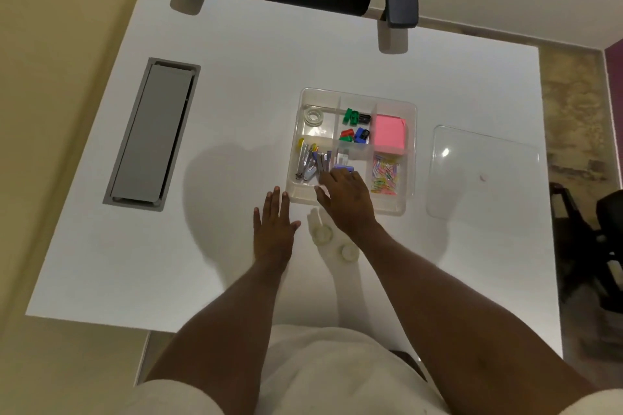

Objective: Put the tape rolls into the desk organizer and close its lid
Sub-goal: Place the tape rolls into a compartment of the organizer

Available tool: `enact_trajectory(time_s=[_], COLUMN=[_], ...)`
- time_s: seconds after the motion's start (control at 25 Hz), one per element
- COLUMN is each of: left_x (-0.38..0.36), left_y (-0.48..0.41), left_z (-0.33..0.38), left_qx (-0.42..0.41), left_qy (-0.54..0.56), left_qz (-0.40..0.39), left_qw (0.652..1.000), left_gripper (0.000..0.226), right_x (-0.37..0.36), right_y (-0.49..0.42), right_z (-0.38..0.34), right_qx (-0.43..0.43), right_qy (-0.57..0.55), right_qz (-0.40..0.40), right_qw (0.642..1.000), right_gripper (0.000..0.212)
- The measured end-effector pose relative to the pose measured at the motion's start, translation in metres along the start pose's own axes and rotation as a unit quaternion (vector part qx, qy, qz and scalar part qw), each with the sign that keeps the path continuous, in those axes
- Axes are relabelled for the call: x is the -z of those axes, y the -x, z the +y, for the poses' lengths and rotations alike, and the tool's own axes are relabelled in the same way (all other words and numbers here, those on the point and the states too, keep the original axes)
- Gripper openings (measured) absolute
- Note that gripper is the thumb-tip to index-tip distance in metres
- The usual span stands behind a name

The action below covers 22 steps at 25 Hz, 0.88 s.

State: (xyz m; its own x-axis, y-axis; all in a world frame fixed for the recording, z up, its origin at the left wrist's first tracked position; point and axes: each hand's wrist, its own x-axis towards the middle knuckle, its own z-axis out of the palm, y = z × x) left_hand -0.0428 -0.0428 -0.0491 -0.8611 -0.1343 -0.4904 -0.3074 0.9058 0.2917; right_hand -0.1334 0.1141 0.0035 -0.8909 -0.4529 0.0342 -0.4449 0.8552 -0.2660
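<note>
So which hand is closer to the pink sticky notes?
The right hand. It reaches over the organizer's near edge, just below and to the left of the pink notes. The left hand lies flat on the desk, outside the organizer and farther away.

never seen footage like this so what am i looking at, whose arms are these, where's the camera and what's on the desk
There is one picture, from a camera worn on a person's head, looking down at their own bare arms. No machine is involved. The left hand lies flat and empty on the white desk. The right hand reaches over the near edge of a clear organizer, apparently empty. One tape roll already sits in its far-left compartment. Two more rolls wait on the desk, near the right wrist. The clear lid lies off to the right.
</note>
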Motion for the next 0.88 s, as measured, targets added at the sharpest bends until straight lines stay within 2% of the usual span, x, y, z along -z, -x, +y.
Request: enact_trajectory(time_s=[0.12,0.28,0.48,0.72,0.88], left_x=[0.001,0.002,0.004,0.004,0.002], left_y=[0.001,0.003,0.001,0.001,0.001], left_z=[0.005,0.002,0.002,0.001,-0.001], left_qx=[0.006,-0.007,-0.007,-0.009,-0.012], left_qy=[-0.012,-0.012,-0.015,-0.015,-0.017], left_qz=[-0.001,-0.001,-0.004,-0.010,-0.009], left_qw=[1.000,1.000,1.000,1.000,1.000], left_gripper=[0.077,0.077,0.079,0.080,0.080], right_x=[-0.007,-0.018,-0.032,-0.040,-0.028], right_y=[0.034,0.063,0.081,0.080,0.071], right_z=[0.000,-0.003,-0.009,-0.017,-0.014], right_qx=[-0.011,-0.064,-0.096,-0.073,-0.055], right_qy=[-0.017,-0.035,-0.023,-0.006,-0.040], right_qz=[-0.057,-0.161,-0.211,-0.205,-0.129], right_qw=[0.998,0.984,0.972,0.976,0.989], right_gripper=[0.023,0.045,0.067,0.051,0.055])
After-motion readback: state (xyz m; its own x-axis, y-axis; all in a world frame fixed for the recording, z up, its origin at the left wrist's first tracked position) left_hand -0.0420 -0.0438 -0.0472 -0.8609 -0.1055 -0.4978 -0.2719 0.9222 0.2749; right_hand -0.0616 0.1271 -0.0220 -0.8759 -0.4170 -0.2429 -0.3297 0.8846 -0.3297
